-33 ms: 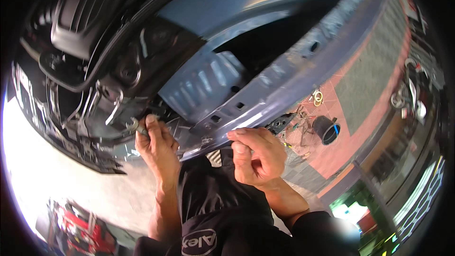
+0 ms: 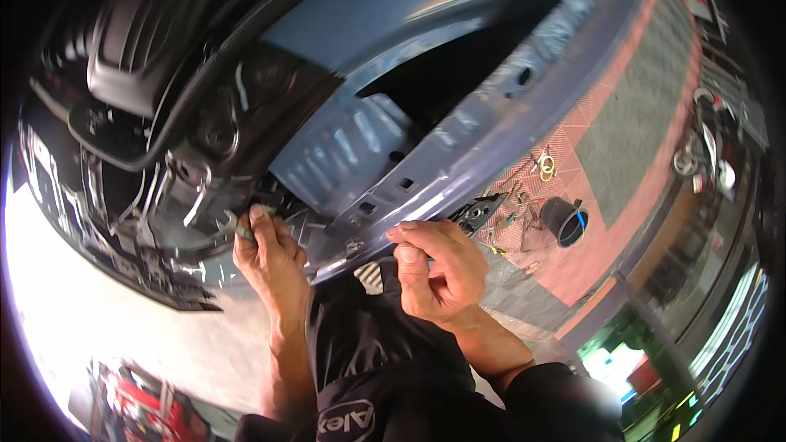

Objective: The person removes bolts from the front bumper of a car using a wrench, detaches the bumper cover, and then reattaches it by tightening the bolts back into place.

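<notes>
My left hand (image 2: 268, 252) is closed around a small open-end wrench (image 2: 232, 225), its forked jaw sticking out past the thumb. This hand is at the front corner of a car's engine bay, beside dark metal parts. To the right, my right hand (image 2: 442, 266) is closed, thumb and forefinger pressed together over the edge of the bare blue-grey body panel (image 2: 458, 147). Whatever those fingertips hold, if anything, is hidden or too small to make out. A ribbed inner panel (image 2: 344, 143) lies beyond both hands.
A black engine cover (image 2: 131, 53) fills the far left. Right of the car, a black bucket (image 2: 563, 223), a yellowish ring (image 2: 546, 165) and scattered tools stand on red and grey floor tiles. Red equipment (image 2: 151, 405) is at lower left, a motorcycle (image 2: 696, 147) at far right.
The view has shifted slightly, moving the car body and floor a little in the picture. Both hands keep nearly the same pose, and the wrench stays in my left hand.
</notes>
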The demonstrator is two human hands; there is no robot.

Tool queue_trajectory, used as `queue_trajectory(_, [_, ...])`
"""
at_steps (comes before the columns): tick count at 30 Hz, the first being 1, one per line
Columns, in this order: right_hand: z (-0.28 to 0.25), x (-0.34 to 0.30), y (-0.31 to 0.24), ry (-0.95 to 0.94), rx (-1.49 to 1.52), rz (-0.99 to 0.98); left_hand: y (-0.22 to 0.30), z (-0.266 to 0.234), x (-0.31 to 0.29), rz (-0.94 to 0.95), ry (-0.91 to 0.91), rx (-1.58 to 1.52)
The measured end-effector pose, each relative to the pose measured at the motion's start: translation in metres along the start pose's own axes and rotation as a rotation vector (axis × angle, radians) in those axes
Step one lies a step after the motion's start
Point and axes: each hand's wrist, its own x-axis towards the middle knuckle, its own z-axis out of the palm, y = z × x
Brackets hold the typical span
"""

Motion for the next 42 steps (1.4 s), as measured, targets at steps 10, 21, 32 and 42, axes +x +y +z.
queue_trajectory(10, [0.029,-0.044,-0.034,0.022,0.149,0.271,0.004,0.001,0.004,0.004,-0.17,-0.044])
queue_trajectory(21, [0.063,-0.086,-0.043,0.052,0.149,0.436,-0.001,-0.005,0.009,0.035,-0.198,-0.005])
queue_trajectory(32, [0.058,-0.092,-0.046,0.038,0.321,0.577,0.001,-0.018,0.021,0.018,-0.299,0.0])
queue_trajectory(42, [0.061,-0.109,-0.036,0.137,0.227,0.529,0.007,-0.007,0.03,-0.142,-0.233,0.02])
